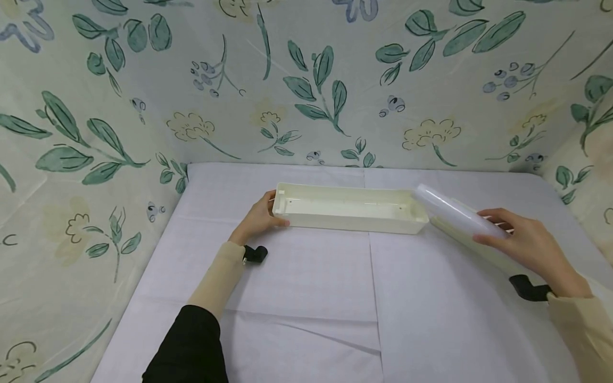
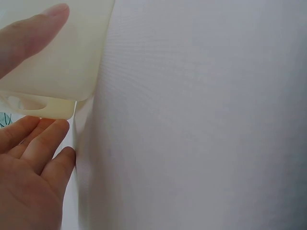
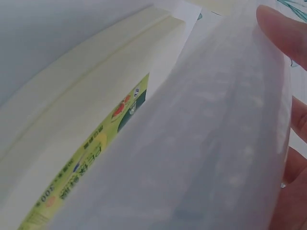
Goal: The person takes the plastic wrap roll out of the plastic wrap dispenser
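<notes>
A long cream plastic box with an open top lies crosswise on the cloth, its inside bare. My left hand grips its left end, the thumb on the near side and the fingers around the end; in the left wrist view the thumb lies along the box wall. My right hand holds a roll of cling film by its right end. The roll slants, its far end over the box's right end; I cannot tell if they touch.
Below the roll lies a long cream cover, carrying a green and yellow label partly hidden by the roll. A white cloth covers the table. Leaf-patterned fabric hangs behind and at the sides.
</notes>
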A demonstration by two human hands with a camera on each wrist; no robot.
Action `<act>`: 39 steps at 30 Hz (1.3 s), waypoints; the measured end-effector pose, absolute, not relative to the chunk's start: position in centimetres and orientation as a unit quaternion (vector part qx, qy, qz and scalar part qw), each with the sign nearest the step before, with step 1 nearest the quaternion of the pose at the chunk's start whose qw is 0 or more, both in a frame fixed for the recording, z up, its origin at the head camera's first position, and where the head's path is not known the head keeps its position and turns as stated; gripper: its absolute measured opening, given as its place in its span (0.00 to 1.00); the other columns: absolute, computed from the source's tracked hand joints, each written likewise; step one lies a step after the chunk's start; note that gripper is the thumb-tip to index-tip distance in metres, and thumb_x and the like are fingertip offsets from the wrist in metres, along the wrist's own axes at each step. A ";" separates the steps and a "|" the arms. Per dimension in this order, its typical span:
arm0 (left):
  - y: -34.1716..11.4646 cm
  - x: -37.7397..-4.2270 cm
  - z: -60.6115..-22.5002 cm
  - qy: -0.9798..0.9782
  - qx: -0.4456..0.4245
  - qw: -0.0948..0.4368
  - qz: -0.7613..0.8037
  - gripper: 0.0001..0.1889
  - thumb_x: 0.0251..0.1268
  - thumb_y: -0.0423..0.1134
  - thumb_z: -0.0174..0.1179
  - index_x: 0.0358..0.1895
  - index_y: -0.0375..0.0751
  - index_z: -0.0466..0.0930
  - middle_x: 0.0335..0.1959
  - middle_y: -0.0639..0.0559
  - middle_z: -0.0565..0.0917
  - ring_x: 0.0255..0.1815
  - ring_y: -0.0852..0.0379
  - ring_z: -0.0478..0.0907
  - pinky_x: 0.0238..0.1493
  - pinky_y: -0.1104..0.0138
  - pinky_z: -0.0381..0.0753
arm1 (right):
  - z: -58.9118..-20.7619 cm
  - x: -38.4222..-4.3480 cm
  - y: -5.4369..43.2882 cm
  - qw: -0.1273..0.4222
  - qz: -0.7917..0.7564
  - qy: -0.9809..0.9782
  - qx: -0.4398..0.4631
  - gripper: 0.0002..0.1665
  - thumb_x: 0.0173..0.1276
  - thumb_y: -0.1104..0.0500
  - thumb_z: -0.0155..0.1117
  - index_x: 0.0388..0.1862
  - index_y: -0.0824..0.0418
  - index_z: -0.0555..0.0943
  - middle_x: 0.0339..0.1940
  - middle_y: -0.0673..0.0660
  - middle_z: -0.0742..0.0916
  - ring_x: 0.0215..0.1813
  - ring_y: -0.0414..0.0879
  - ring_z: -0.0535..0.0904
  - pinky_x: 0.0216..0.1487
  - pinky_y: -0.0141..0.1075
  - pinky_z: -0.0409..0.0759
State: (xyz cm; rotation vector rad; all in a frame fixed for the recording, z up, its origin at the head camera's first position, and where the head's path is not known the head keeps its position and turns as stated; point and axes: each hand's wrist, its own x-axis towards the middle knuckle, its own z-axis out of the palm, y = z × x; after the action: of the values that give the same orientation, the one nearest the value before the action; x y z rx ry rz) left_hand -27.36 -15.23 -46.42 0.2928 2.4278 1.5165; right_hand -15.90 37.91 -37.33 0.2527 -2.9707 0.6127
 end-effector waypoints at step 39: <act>-15.1 -27.3 -46.3 0.841 0.091 0.132 0.516 0.52 0.47 0.35 0.75 0.73 0.39 0.49 0.72 0.44 0.60 0.69 0.46 0.61 0.66 0.50 0.59 | -38.8 -14.1 40.4 0.041 0.183 -0.981 0.043 0.37 0.56 0.46 0.73 0.58 0.64 0.73 0.48 0.77 0.79 0.44 0.71 0.76 0.32 0.55 0.74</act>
State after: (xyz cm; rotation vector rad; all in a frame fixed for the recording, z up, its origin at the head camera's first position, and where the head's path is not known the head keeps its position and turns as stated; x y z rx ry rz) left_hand -27.34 -15.12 -46.34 0.2631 2.4413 1.4971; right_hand -14.09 40.41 -38.76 0.1317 -3.0052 0.5595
